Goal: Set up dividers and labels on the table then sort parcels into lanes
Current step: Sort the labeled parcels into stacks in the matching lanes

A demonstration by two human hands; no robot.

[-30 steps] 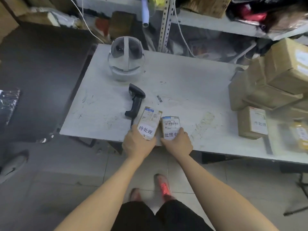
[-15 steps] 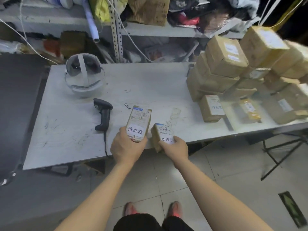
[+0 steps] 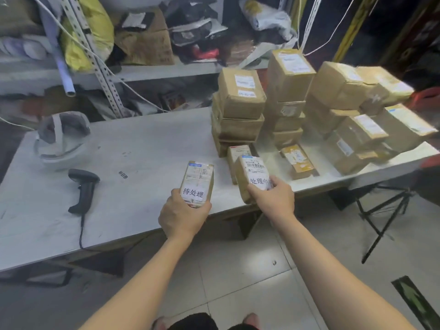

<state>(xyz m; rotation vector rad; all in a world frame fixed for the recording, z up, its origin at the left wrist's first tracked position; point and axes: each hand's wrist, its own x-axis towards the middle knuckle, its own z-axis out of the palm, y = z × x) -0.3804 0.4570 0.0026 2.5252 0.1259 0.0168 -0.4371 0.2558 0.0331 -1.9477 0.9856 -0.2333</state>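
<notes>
My left hand (image 3: 183, 216) grips the near end of a small brown parcel (image 3: 198, 178) with a white label reading 待处理, held above the front edge of the white table (image 3: 142, 144). To its right, my right hand (image 3: 272, 195) grips a second small parcel (image 3: 252, 172) labelled 处理中, tilted and raised just over the table. Behind it lies a third small labelled box (image 3: 238, 152) on the table. A pile of brown parcels (image 3: 240, 101) is stacked at the table's right end.
A black barcode scanner (image 3: 82, 189) with its cord lies at the front left. A white headset (image 3: 60, 136) sits at the back left. Cluttered shelving (image 3: 142, 72) stands behind the table. A black stand (image 3: 385, 220) is on the floor to the right.
Both hands have moved to the right along the front edge with their parcels, and apart from each other. The view has swung right toward the parcel pile.
</notes>
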